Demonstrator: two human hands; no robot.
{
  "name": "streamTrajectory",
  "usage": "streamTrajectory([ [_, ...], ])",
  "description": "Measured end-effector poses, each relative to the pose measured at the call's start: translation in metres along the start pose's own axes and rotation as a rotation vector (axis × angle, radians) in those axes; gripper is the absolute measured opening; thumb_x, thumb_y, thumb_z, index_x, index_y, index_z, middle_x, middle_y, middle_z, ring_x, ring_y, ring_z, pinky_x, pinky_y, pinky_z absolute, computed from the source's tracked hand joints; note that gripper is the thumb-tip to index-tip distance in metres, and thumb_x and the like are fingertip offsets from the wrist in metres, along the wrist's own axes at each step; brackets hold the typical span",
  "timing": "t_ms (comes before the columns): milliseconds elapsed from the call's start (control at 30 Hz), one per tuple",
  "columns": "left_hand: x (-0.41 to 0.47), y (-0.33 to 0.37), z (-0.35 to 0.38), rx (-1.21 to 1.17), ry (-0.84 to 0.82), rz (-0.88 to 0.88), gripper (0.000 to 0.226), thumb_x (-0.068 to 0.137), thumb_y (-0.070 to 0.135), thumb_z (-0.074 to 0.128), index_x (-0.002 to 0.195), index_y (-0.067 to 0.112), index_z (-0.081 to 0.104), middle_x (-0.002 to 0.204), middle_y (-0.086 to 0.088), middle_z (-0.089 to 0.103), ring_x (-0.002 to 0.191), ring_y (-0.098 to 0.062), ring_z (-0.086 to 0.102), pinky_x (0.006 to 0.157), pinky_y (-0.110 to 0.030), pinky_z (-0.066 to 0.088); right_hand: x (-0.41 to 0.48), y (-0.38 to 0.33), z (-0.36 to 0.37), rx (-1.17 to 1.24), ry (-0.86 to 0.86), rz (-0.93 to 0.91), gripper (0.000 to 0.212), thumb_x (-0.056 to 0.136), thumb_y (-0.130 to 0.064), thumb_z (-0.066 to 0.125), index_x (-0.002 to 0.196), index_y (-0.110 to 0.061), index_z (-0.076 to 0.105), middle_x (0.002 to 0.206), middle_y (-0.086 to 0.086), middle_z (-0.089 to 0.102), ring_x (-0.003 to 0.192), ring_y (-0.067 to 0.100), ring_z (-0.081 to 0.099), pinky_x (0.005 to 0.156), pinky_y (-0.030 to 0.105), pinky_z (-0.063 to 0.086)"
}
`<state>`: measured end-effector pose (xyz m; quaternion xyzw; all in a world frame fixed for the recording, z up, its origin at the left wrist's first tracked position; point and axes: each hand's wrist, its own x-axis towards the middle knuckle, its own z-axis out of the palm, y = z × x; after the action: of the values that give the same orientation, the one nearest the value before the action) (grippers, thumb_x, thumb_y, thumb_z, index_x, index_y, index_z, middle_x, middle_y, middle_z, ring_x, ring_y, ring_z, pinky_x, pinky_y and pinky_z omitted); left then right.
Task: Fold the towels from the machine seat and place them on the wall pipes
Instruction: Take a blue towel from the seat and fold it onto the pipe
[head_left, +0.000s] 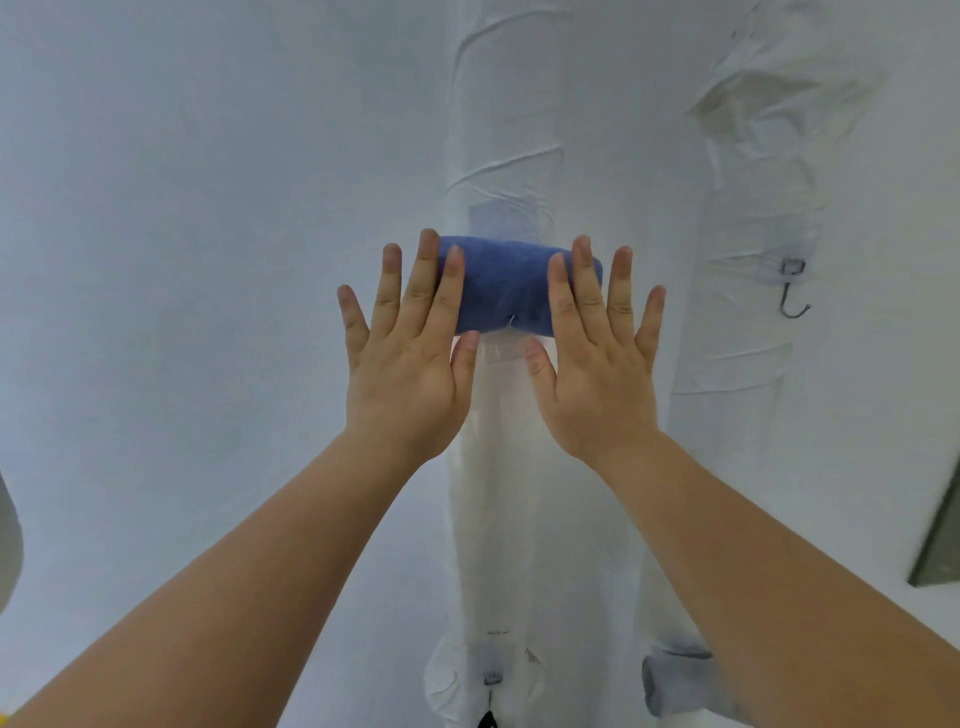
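I see the folded blue towel (511, 283) against the white wrapped pipe (501, 130), with its long axis going left to right, across the upright pipe. My left hand (410, 358) and right hand (592, 364) touch its ends with straight, spread fingers, gripping nothing.

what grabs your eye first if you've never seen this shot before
The folded blue towel stands out as the only strong colour, set against the white wrapped pipe in the middle of the view. The left hand and right hand lie flat on its two ends, fingers straight and spread. To the right, a metal hook hangs on a second wrapped pipe.
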<state>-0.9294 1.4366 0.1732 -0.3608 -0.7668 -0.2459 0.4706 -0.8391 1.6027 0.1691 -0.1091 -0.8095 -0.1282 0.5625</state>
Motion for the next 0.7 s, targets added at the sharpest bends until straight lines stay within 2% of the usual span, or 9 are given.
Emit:
streamTrajectory([
  [100,-0.008,-0.022,-0.002,-0.093,0.002,0.05,0.065,0.104,0.042,0.025,0.162,0.024,0.004,0.171,-0.001,0.002,0.157,-0.027,-0.001,0.123,-0.06,-0.002,-0.01,-0.025,-0.006,-0.098,-0.022,0.084,0.069,0.106,-0.046,0.037,0.162,-0.016,0.011,0.17,0.006,0.006,0.157,0.033,0.0,0.123,0.063,0.002],
  [200,-0.024,-0.045,-0.008,-0.257,-0.057,0.082,0.067,0.101,0.041,0.03,0.162,0.023,0.011,0.171,-0.007,0.002,0.157,-0.031,-0.001,0.123,-0.062,0.001,-0.03,-0.059,-0.021,-0.196,-0.102,0.206,0.069,0.105,-0.047,0.034,0.162,-0.018,0.006,0.171,0.004,0.001,0.157,0.03,-0.005,0.123,0.063,0.001],
  [367,-0.066,-0.074,-0.022,-0.406,-0.164,0.195,0.065,0.098,0.046,0.042,0.156,0.019,0.03,0.166,-0.015,0.02,0.153,-0.039,0.017,0.12,-0.064,0.014,-0.072,-0.124,-0.057,-0.305,-0.292,0.418,0.07,0.103,-0.056,0.022,0.162,-0.024,0.004,0.171,0.004,-0.005,0.157,0.03,-0.01,0.124,0.06,0.0],
  [533,-0.114,-0.074,-0.042,-0.612,-0.232,0.277,0.058,0.09,0.044,0.059,0.139,0.014,0.053,0.149,-0.017,0.045,0.138,-0.041,0.04,0.112,-0.058,0.032,-0.126,-0.169,-0.102,-0.354,-0.426,0.533,0.065,0.101,-0.058,0.035,0.159,-0.036,0.018,0.17,0.006,0.003,0.156,0.032,0.005,0.123,0.058,0.013],
  [633,-0.15,-0.061,-0.051,-0.693,-0.36,0.353,0.056,0.087,0.045,0.062,0.134,0.013,0.058,0.144,-0.017,0.05,0.133,-0.041,0.045,0.107,-0.056,0.038,-0.166,-0.191,-0.129,-0.403,-0.501,0.602,0.063,0.099,-0.059,0.039,0.156,-0.034,0.031,0.168,0.01,0.012,0.153,0.035,0.018,0.119,0.059,0.022],
  [700,-0.175,-0.05,-0.057,-0.709,-0.469,0.397,0.058,0.087,0.047,0.06,0.134,0.014,0.057,0.146,-0.016,0.048,0.133,-0.04,0.046,0.106,-0.055,0.038,-0.194,-0.202,-0.149,-0.44,-0.576,0.642,0.063,0.097,-0.061,0.04,0.154,-0.034,0.034,0.168,0.01,0.015,0.151,0.035,0.022,0.119,0.058,0.023],
])
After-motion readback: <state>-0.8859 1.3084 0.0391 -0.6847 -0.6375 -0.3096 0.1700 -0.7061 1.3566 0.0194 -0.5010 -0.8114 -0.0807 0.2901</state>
